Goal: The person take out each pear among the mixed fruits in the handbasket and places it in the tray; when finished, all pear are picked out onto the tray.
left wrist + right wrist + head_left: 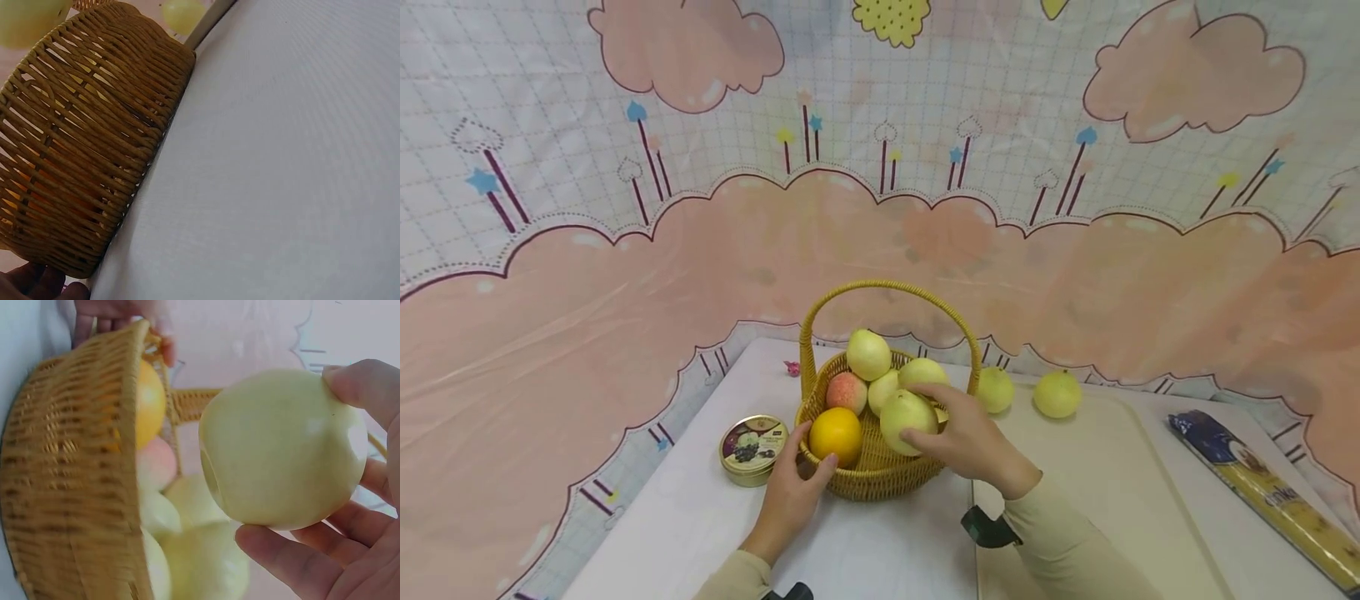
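In the head view, my right hand (pixel 962 437) grips a pale green round fruit (pixel 908 422) over the right side of a woven basket (pixel 880 482). The right wrist view shows thumb and fingers around this smooth fruit (pixel 284 450), which has a dimple on one side. At the basket's front left, my left hand (pixel 792 500) holds the rim, thumb near the top edge and other fingers outside. Inside lie an orange (pixel 836 437), a peach (pixel 847 393) and several pale green fruits (pixel 868 355). The basket's wicker side (pixel 94 137) fills the left of the left wrist view.
A tall arched handle (pixel 887 285) spans the basket. Two more pale green fruits (pixel 1057 394) sit on a cream tray (pixel 1075 492) to the right. A round tin (pixel 754 450) stands at left, and a long yellow-and-blue packet (pixel 1262 492) lies at far right. Patterned cloth hangs behind.
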A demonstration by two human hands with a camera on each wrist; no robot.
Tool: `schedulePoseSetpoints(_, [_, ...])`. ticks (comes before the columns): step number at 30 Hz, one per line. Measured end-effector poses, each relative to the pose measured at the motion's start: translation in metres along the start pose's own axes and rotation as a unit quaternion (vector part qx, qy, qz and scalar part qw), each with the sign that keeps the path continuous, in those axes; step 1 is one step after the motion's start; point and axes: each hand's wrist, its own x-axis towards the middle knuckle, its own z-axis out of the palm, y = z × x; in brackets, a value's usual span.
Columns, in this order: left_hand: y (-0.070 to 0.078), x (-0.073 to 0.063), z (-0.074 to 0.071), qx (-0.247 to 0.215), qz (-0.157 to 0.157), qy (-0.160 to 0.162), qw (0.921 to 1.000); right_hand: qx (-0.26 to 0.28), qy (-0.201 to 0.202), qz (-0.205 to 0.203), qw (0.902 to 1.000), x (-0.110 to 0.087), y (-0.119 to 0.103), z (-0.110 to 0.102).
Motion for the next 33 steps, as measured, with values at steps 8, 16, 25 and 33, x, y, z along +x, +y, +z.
schedulePoseSetpoints(8, [-0.001, 0.001, -0.001, 0.0, 0.006, 0.001, 1.0, 0.04, 0.036, 0.007, 0.9985, -0.029, 0.011, -0.034])
schedulePoseSetpoints(16, [0.0, -0.001, -0.001, 0.001, 0.004, 0.002, 1.0, 0.013, 0.072, 0.047, 0.9962, -0.058, 0.039, -0.061])
schedulePoseSetpoints(25, [0.0, -0.001, -0.002, 0.008, 0.007, 0.005, 0.9999, -0.063, 0.09, 0.105, 0.9883, -0.073, 0.07, -0.077])
schedulePoseSetpoints(33, [0.001, -0.002, -0.001, 0.006, 0.003, 0.004, 1.0, -0.079, 0.111, 0.121, 0.9833, -0.071, 0.095, -0.074])
